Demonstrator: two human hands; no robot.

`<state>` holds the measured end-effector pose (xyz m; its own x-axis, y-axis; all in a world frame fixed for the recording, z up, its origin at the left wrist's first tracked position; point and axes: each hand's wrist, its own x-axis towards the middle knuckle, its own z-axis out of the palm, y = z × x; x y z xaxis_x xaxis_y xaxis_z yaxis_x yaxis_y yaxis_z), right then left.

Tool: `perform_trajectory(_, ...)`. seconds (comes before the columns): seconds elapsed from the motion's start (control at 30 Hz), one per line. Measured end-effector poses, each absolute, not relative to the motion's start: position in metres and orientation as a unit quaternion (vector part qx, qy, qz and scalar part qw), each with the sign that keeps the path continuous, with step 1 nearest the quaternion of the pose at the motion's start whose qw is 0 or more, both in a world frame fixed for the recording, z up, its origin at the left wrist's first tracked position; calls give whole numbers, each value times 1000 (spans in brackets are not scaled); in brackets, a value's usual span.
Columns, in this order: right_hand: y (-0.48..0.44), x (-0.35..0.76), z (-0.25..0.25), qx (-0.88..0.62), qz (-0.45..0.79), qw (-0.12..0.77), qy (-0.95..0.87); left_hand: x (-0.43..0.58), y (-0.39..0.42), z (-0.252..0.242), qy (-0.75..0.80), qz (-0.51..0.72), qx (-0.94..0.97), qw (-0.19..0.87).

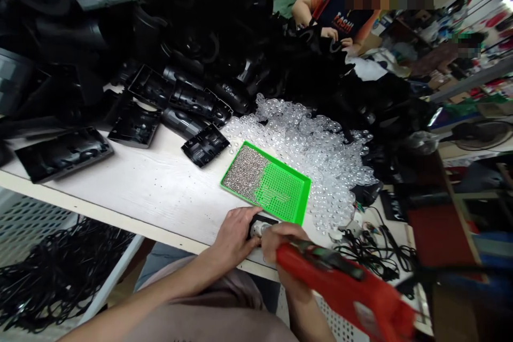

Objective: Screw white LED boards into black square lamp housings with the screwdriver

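At the white workbench (132,187), hands (234,238) clutch a black housing (264,219) and red power tool (344,283).

An assembly workshop: black plastic housings (200,99) heaped on a white workbench (132,187) (green screw tray (280,192) alongside).

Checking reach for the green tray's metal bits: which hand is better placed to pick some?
Left, probably: the left hand sits right beside the green tray, though it holds a black plastic part. The right hand is wrapped around a red power screwdriver.
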<state>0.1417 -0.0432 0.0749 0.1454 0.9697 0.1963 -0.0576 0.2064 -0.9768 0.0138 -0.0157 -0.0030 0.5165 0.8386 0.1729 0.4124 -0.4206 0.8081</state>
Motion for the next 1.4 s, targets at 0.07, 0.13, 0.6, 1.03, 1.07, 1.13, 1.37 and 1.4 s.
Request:
perform_trajectory(0.07,-42,160,88,-419,392,660,-484,14,-16,-3,396,292,794,357)
perform_trajectory(0.13,-30,182,96,-414,342,702,-468,14,-15,-4,394,294,797,350)
perform_trajectory(0.6,27,219,50,-515,328,663,-434,13,-11,-3,397,280,805,341)
perform_trajectory(1.03,17,202,91,-405,319,741,-431,16,-12,-1,405,266,797,362)
perform_trajectory(1.07,12,195,100,-388,327,748,-427,16,-12,1,403,266,796,364)
perform_trajectory(1.13,0,176,114,-364,360,746,-427,16,-12,4,402,267,794,369)
perform_trajectory(1.37,-28,130,95,-391,419,709,-411,17,-12,9,408,262,783,390)
perform_trajectory(1.4,-28,129,91,-389,420,709,-411,18,-12,10,409,257,783,393)
